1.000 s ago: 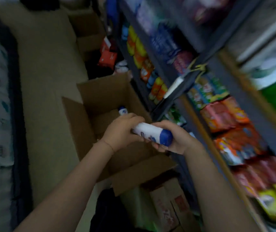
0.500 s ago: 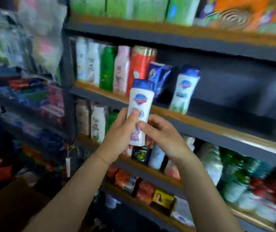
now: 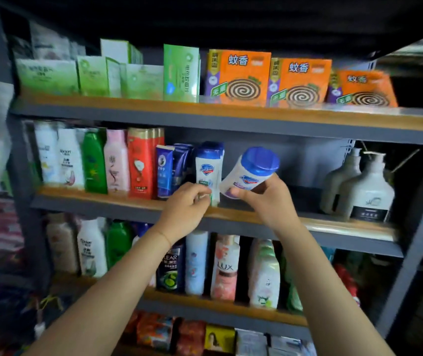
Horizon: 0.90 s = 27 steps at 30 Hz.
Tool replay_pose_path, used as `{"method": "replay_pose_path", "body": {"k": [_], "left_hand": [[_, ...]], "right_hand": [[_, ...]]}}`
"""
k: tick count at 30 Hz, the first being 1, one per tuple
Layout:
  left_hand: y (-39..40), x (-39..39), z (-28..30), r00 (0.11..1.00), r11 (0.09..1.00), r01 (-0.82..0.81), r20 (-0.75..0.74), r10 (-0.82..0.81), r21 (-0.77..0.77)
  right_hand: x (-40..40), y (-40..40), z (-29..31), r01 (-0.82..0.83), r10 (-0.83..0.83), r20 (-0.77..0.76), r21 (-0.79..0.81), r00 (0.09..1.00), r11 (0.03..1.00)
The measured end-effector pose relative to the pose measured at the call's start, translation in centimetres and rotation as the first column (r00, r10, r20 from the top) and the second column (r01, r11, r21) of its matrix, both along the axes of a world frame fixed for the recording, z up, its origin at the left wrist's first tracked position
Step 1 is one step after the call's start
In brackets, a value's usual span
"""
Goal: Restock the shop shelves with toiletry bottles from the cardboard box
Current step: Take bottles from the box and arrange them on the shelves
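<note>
My right hand (image 3: 269, 199) grips a white toiletry bottle with a blue cap (image 3: 251, 170), tilted to the right above the middle shelf (image 3: 333, 224). My left hand (image 3: 187, 206) pinches the base of a matching white and blue bottle (image 3: 209, 170) that stands upright on the same shelf, just left of the tilted one. Further left stands a row of bottles: white, green (image 3: 94, 163), pink and red (image 3: 142, 163), plus blue tubes. The cardboard box is out of view.
Bare shelf board lies right of my right hand up to two grey pump bottles (image 3: 364, 186). The top shelf holds green boxes and orange mosquito-coil boxes (image 3: 241, 78). The lower shelf carries more bottles (image 3: 224, 268). A dark metal upright (image 3: 415, 247) bounds the right side.
The view rose from the box on the floor to the shelves. Both hands held the bottle before; now my right hand alone holds it, tilted, and my left hand has moved to the standing bottle.
</note>
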<state>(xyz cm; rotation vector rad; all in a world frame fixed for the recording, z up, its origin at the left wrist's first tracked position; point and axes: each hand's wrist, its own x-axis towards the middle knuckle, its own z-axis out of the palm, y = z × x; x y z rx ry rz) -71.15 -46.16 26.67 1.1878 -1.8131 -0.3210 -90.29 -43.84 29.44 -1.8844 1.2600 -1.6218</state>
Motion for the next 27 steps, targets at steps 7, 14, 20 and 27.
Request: {"method": "replay_pose_path", "body": {"k": [7,14,20,27], "left_hand": [[-1.9,0.0,-0.9,0.997,0.999,-0.049,0.066,0.051,-0.023],[-2.3,0.1,-1.2,0.999,0.996,-0.042,-0.039,0.038,-0.084],[-2.8,0.1,-1.9,0.998,0.991,-0.019,-0.062,0.011,-0.132],[-0.2,3.6,-5.1,0.990,0.930,-0.126,-0.107,0.095,-0.345]], "right_hand": [[-1.5,-4.5,-0.2,0.090,-0.070,-0.144,0.139,0.987,0.986],[-0.9,-6.3,0.0,0.131,-0.068,-0.237,0.262,0.969,0.956],[-0.1,-5.3,-0.2,0.246,-0.170,-0.309,0.227,0.936,0.942],[5.8,0.1,-2.3,0.071,-0.081,-0.034,-0.236,0.996,0.969]]}}
